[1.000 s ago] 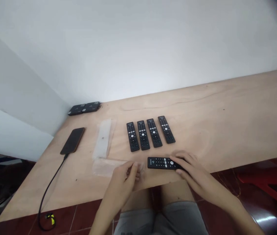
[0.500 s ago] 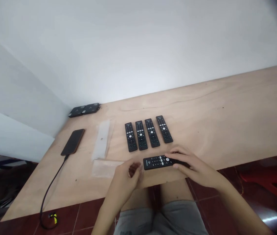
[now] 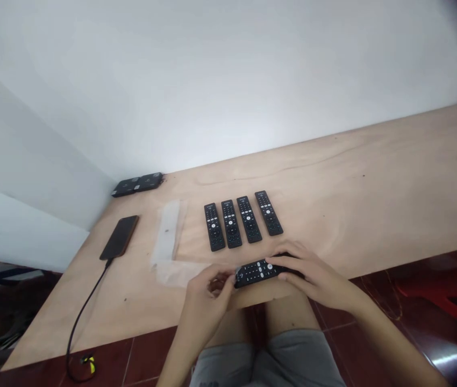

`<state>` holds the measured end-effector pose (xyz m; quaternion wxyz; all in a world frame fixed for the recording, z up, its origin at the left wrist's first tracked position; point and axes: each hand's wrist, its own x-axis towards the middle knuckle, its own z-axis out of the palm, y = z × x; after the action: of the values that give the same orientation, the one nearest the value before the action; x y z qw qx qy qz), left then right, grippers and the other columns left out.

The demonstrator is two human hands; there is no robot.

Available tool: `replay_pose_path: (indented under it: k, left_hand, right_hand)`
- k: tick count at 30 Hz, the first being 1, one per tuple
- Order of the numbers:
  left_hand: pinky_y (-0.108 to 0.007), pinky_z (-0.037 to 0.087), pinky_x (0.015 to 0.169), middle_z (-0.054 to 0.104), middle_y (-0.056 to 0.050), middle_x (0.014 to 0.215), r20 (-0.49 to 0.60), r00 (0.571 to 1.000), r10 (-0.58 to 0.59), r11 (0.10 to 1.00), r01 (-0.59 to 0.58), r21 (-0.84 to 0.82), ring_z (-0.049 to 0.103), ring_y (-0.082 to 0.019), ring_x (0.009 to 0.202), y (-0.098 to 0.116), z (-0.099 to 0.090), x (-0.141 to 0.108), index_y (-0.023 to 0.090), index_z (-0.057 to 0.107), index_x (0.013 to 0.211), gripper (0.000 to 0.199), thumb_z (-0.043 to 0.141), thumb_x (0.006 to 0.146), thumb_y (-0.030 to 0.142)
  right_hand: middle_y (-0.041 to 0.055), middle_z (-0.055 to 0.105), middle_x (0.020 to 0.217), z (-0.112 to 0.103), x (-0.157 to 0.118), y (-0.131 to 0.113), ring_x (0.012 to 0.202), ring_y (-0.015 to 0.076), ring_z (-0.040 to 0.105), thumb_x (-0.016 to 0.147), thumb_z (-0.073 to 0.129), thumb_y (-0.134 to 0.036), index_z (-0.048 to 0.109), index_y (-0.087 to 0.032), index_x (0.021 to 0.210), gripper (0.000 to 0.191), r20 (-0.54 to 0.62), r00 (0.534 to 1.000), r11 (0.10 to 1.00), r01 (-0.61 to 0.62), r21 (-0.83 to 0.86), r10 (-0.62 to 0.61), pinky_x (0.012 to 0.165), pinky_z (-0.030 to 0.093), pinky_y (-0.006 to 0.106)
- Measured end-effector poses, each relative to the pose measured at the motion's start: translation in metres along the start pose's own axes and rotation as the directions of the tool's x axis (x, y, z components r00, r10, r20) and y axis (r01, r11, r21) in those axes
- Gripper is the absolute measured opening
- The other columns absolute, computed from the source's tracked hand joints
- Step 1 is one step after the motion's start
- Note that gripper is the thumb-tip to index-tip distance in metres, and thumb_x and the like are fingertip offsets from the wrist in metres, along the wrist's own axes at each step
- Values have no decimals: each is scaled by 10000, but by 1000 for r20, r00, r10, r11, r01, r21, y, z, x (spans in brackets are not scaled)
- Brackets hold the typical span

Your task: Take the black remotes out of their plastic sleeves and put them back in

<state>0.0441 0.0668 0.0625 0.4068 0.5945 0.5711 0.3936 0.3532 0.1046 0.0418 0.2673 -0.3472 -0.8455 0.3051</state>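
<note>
A black remote control [image 3: 255, 273] lies sideways at the table's front edge, its buttons facing up. My right hand [image 3: 305, 271] grips its right end, fingers over the top and thumb along the near side. At the other end my left hand [image 3: 210, 287] is closed in a pinch on the mouth of a clear plastic sleeve [image 3: 172, 273]. A bit of clear film seems to cover the remote's left tip. Just beyond my hands, several like remotes [image 3: 231, 223] stand in a row, lengthwise to me.
Another clear plastic sleeve [image 3: 168, 231] lies left of the row. Farther left is a phone [image 3: 119, 237] with a black cable [image 3: 81, 312] running off the table's front edge. Two flat black boxes [image 3: 137, 184] sit in the back corner against the wall [image 3: 228, 80].
The remote in my right hand has shifted left and tilted slightly, so its left tip now meets my left fingers and the plastic. The view has moved a little.
</note>
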Motion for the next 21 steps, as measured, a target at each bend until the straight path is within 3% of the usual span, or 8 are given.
replay_pose_path:
  k: [5,11,21]
  left_hand:
    - [-331,687,758,835,-65,973,35,998,52,999,-52,-5,818,-224,853,-6,1,-7,235,822,1126,192,687,1033,336]
    - [-422,653,1011,771,-85,1267,95,939,331,901,-344,264,761,-261,1173,-16,-10,-6,289,808,1213,249,747,988,202]
    - [-473,625,1014,791,-68,1213,139,881,452,828,-472,303,712,-285,1180,-22,-10,4,292,783,1240,276,838,978,228]
  right_hand:
    - [47,669,1522,0,0,1,1421,303,581,1164,610,-325,555,-453,1651,507,1,1000,1000,-3,-30,3,1186,528,542]
    - [46,673,1541,2,1,1,1454,314,547,1158,628,-359,572,-441,1642,494,9,1000,999,-21,-39,22,1218,504,572]
    - [35,698,1533,2,13,-12,1448,312,573,1129,682,-336,608,-443,1612,500,31,999,999,-33,42,32,1228,518,576]
